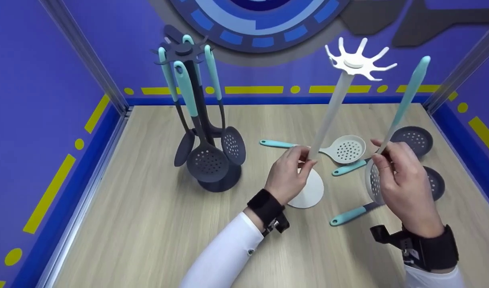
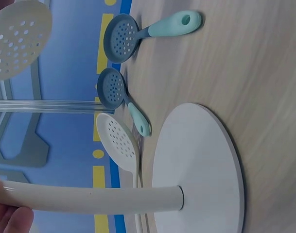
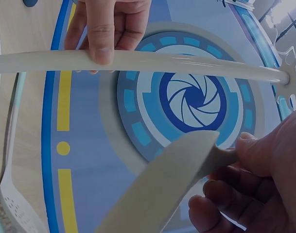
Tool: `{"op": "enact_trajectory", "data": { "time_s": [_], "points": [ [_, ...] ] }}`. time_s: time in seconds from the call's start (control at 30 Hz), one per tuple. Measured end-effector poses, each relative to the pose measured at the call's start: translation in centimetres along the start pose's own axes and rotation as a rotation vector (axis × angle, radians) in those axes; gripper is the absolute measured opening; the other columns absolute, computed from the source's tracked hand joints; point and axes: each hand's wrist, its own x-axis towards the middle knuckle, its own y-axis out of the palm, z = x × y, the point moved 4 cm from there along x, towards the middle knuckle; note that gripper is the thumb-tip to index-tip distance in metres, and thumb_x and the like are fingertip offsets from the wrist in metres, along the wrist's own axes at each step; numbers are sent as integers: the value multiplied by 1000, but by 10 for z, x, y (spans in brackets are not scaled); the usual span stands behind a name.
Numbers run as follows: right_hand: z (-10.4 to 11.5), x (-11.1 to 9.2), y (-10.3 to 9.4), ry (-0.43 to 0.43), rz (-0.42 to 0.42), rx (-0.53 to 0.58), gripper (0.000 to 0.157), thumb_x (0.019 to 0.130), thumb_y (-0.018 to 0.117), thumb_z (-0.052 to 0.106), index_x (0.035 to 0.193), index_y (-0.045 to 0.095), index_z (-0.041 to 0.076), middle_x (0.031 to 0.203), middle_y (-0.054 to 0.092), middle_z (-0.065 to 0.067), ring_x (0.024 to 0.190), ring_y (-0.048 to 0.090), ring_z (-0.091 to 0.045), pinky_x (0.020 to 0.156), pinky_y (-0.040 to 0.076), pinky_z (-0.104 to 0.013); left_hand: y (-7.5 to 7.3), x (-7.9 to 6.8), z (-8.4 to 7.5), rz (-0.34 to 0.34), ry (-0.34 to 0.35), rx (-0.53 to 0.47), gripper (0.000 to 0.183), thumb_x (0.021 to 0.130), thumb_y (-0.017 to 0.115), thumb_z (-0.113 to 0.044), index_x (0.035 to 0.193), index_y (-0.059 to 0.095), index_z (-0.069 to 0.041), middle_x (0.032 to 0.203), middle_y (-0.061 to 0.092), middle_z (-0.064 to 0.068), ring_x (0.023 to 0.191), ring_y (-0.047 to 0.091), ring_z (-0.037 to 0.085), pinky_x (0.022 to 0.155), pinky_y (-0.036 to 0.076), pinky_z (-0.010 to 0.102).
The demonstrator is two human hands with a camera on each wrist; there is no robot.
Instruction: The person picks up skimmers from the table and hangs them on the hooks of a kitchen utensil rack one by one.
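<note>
My left hand (image 1: 286, 176) grips the post (image 1: 331, 110) of a white utensil stand, low down above its round base (image 1: 310, 194). A ring of white hooks (image 1: 354, 62) tops the post, all of them bare. In my right hand (image 1: 406, 184) a white skimmer (image 1: 373, 184) is pinched by its neck, mint handle (image 1: 410, 94) pointing up and bowl hanging down. Its perforated bowl (image 2: 21, 41) also shows in the left wrist view. The right wrist view has the bowl (image 3: 162, 187) edge-on, with thumb and fingers at its neck.
Another white skimmer (image 1: 348, 149) lies behind the white base. Two dark skimmers (image 1: 414, 140) with mint handles lie at the right, partly behind my right hand. To the left stands a black utensil stand (image 1: 224, 180) hung with several mint-handled utensils. Blue panels (image 1: 268, 72) wall the table.
</note>
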Motion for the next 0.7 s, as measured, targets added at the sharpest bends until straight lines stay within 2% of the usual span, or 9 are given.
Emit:
{"op": "enact_trajectory", "data": {
  "time_s": [0.27, 0.57, 0.7],
  "points": [
    [4, -1, 0, 13, 2, -27, 37, 104, 63, 3, 139, 67, 10, 97, 59, -6, 86, 40, -6, 70, 30, -17, 1, 0, 4, 18, 32, 33, 23, 107, 62, -25, 124, 61, -9, 112, 66, 3, 104, 69, 6, 88, 52, 6],
    [8, -2, -2, 8, -11, -26, 44, 104, 62, 3, 146, 63, 16, 90, 51, -6, 82, 37, -6, 69, 29, -19, 2, -1, 6, 33, 40, 28, 24, 107, 62, -24, 125, 60, -7, 113, 65, 5, 105, 69, 8, 89, 53, 6],
    [8, -2, -1, 9, -13, -23, 45, 104, 61, 3, 147, 62, 17, 94, 55, -8, 81, 38, -5, 66, 30, -17, 2, -2, 5, 30, 49, 35, 24, 106, 63, -22, 125, 59, -7, 114, 65, 5, 106, 69, 9, 89, 51, 4]
  ]
}}
